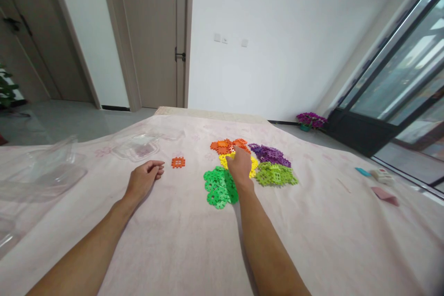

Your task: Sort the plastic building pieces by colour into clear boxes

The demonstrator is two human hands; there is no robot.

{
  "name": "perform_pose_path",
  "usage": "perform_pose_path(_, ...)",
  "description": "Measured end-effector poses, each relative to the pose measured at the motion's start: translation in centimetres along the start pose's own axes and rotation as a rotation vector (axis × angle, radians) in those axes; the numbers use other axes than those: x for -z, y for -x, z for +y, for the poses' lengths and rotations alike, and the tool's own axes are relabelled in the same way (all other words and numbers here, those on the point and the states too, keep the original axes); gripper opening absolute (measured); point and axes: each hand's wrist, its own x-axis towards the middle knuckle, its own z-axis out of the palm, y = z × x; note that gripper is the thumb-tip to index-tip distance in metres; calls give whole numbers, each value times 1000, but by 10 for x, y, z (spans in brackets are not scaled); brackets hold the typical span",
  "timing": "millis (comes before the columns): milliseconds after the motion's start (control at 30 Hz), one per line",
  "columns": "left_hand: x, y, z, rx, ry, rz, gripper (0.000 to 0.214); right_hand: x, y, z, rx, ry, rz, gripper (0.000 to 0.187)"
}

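Nearest me, the bare pink cloth of the counter (180, 231) runs under both forearms. The left hand (144, 178) rests on it, fingers loosely curled and holding nothing that I can see, with a single orange piece (178, 162) lying just beyond its fingertips.

The right hand (240, 166) lies palm down past the green pile (218, 187), covering most of the yellow pile (225, 160). Its fingertips touch the near edge of the orange pile (224, 146). From here I cannot tell whether those fingers have closed on a piece or merely rest on top.

To my eye the heaps sit close together, touching in places, with the light-green pile (277, 175) and the purple pile (268, 152) just to the right. A clean pick would mean pinching one flat piece by its notched edge and lifting straight up, so the wrist does not drag yellow pieces into the green.

Farther left lie a clear plastic box (138, 148) and a clear lid (45, 180).
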Motion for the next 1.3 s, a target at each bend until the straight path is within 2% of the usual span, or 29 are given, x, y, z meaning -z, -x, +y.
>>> perform_pose_path(67,0,2,3,-64,-149,20,37,1,0,3,4,32,75,48)
perform_pose_path(133,-1,3,7,-203,-342,36,39,-5,7,-7,77,-28,72,42)
perform_pose_path(233,-4,3,7,-396,-531,-14,51,-24,31,-38,318,-170,-80,37)
perform_pose_path(300,-8,1,5,-434,-623,-79,60,-37,52,-58,466,-207,-203,38)
perform_pose_path(400,-19,-3,1,-425,-807,-168,64,-53,81,-74,553,-221,-297,45)
perform_pose_path(500,-31,-5,3,-394,-942,-206,59,-62,96,-72,515,-234,-302,51)
perform_pose_path(600,-39,-4,9,-414,-940,-249,52,-70,95,-65,417,-246,-274,56)
perform_pose_path(767,-32,8,18,-496,-760,-379,43,-74,82,-65,299,-205,-303,50)
perform_pose_path(967,-27,26,28,-401,-525,-401,26,-58,80,-71,401,-55,-385,26)
perform_pose_path(1033,-26,29,28,-374,-458,-402,24,-52,78,-70,385,-37,-421,21)
perform_pose_path(1100,-25,31,26,-345,-402,-396,33,-48,74,-68,336,-70,-492,20)
perform_pose_path(1200,-24,33,20,-322,-371,-373,59,-43,61,-64,248,-176,-594,17)
perform_pose_path(1233,-24,34,19,-324,-384,-367,65,-41,55,-61,218,-215,-592,14)
perform_pose_path(1300,-23,36,16,-336,-432,-357,67,-36,41,-53,147,-301,-504,9)
